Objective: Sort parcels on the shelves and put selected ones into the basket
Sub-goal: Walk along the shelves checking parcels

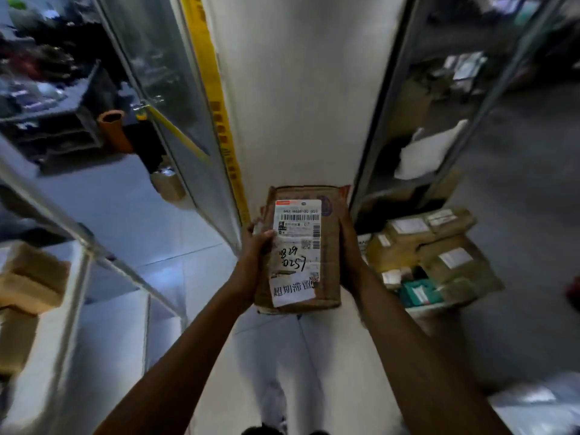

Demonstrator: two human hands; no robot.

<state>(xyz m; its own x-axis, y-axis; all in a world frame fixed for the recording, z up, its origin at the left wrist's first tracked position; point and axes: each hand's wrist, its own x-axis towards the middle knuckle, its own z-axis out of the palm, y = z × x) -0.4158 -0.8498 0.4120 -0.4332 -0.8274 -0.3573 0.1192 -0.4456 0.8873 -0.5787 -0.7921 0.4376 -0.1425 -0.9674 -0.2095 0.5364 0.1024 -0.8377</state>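
Parcel [303, 249] held at chest height between both hands, label up, its long axis running straight away from the person. Left hand [251, 265] grips the left long edge, thumb curled over the label. Right hand [350, 259] clasps the right long edge, fingers hidden beneath. Basket [439, 306], already loaded with boxes, sits on the floor right of the parcel and below it. Right hand is the nearer; judged next move is a rightward, downward placement.

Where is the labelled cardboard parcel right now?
In the head view it is centre frame, held between the left hand and right hand: the parcel sits left of the basket of boxes.
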